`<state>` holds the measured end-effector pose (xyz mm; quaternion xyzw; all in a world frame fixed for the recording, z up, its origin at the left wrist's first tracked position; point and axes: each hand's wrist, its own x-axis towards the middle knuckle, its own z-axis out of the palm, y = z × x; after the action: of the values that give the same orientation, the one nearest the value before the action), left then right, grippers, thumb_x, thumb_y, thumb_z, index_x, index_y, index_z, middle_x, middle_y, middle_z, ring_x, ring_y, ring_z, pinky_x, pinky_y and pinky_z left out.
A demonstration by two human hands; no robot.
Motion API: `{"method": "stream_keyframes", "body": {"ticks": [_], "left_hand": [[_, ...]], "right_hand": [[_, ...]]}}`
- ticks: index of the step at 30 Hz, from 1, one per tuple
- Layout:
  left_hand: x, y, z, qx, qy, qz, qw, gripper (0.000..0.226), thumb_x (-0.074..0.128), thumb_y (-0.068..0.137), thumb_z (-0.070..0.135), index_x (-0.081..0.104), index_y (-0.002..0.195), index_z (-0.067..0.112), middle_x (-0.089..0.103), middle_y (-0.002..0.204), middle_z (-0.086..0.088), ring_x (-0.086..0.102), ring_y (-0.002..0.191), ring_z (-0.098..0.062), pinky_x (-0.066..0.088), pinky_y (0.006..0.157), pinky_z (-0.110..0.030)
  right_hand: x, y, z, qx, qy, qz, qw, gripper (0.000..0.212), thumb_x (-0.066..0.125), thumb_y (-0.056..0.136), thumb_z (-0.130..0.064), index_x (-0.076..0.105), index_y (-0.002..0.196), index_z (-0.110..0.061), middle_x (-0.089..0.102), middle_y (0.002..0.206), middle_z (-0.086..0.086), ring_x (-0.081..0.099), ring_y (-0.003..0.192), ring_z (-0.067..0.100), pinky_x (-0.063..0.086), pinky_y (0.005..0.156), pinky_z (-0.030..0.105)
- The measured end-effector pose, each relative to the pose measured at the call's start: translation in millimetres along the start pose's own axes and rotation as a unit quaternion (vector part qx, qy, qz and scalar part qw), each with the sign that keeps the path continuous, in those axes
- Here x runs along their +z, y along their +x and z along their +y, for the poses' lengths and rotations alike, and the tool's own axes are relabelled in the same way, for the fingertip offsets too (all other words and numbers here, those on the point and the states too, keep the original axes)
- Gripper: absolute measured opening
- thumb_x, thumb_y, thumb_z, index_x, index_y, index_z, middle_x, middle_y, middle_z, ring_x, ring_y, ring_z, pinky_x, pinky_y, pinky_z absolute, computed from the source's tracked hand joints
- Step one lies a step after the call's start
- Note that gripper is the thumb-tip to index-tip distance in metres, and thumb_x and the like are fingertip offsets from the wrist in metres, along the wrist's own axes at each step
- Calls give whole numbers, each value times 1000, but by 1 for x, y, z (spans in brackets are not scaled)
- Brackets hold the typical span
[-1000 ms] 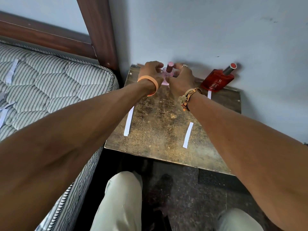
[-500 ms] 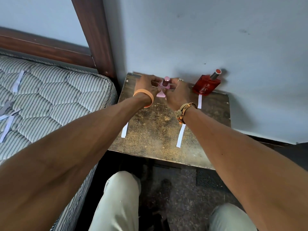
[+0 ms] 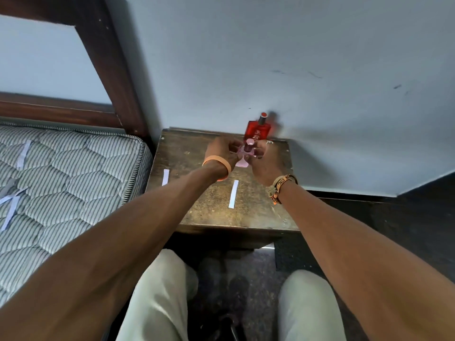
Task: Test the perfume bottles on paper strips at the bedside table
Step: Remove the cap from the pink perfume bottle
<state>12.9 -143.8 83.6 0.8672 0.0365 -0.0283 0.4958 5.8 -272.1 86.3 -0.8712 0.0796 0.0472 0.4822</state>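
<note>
A small pink perfume bottle (image 3: 245, 153) with a dark pink cap stands near the back of the worn wooden bedside table (image 3: 197, 212). My left hand (image 3: 221, 150) grips it from the left and my right hand (image 3: 264, 158) grips it from the right. A red perfume bottle (image 3: 257, 130) with a red cap stands just behind, against the wall. Two white paper strips lie on the tabletop: one strip (image 3: 166, 177) at the left and another strip (image 3: 233, 193) in the middle.
A striped quilted mattress (image 3: 61, 193) lies to the left with several paper strips (image 3: 12, 205) on it. A dark wooden bed frame post (image 3: 110, 70) rises behind it. The pale wall (image 3: 295, 57) backs the table. My knees are below the table's front edge.
The view has shifted, so the table sits further right and lower. Both hands stay on the pink bottle, which now appears in front of the red bottle.
</note>
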Motion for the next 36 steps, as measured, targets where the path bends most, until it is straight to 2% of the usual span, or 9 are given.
{"method": "stream_keyframes", "body": {"ticks": [1,5,11,16,20,26,30,33,36], "left_hand": [[7,-4,3,4,1,-5,1000,21,76,77,12,74,98,12,74,95,-4,69,86,-14,57,82,-31],[33,-17,12,1,7,-23,1000,24,77,77,13,74,101,11,74,97,-4,69,86,-14,56,83,-29],[75,-30,5,-18,13,-51,998,23,77,76,11,75,98,14,75,97,-3,69,87,-14,56,82,-28],[103,-35,-9,-37,14,-80,996,23,75,76,8,75,98,16,75,95,-2,69,88,-14,54,79,-25],[111,-33,-11,-51,-10,-79,995,25,74,77,5,74,100,14,74,97,-2,68,88,-13,51,76,-21],[103,-31,-13,-30,-30,-113,993,34,76,75,8,71,108,15,72,105,-1,67,92,-13,56,86,-31],[96,-37,-3,44,-24,-123,991,40,73,80,12,66,119,16,68,118,-1,62,101,-7,47,81,-10],[97,-37,2,77,62,-134,986,38,68,85,13,64,122,22,68,120,2,62,108,-13,49,93,-26],[99,-34,6,68,95,-133,984,40,65,87,13,61,127,20,67,121,0,61,110,-16,46,94,-26]], "right_hand": [[-7,-4,4,2,1,4,1000,21,70,84,-12,65,89,-32,70,92,-3,67,86,17,55,77,38],[-32,-18,27,12,-41,24,999,17,72,86,-13,65,94,-27,63,81,-14,61,78,7,45,62,20],[-39,-28,68,44,-60,40,996,21,74,84,-14,70,104,-18,68,91,-4,61,80,9,46,62,20],[-39,-35,96,85,-64,47,993,23,75,84,-11,69,104,-18,69,94,-3,63,86,14,52,73,26],[-39,-33,103,91,-54,52,993,24,74,84,-10,68,105,-17,67,95,-4,64,88,15,47,65,19],[-35,-35,103,79,-56,55,994,30,82,76,-21,64,100,-23,66,95,-8,63,87,11,55,79,30],[-33,-37,103,78,-69,53,993,24,76,83,-17,70,107,-20,70,97,-3,61,78,6,56,80,30],[-32,-41,103,81,-90,58,991,29,74,85,-12,71,114,-16,71,104,2,61,84,11,53,80,27],[-31,-43,102,81,-96,54,991,29,76,83,-17,72,112,-16,72,103,2,63,84,13,52,79,28]]}}
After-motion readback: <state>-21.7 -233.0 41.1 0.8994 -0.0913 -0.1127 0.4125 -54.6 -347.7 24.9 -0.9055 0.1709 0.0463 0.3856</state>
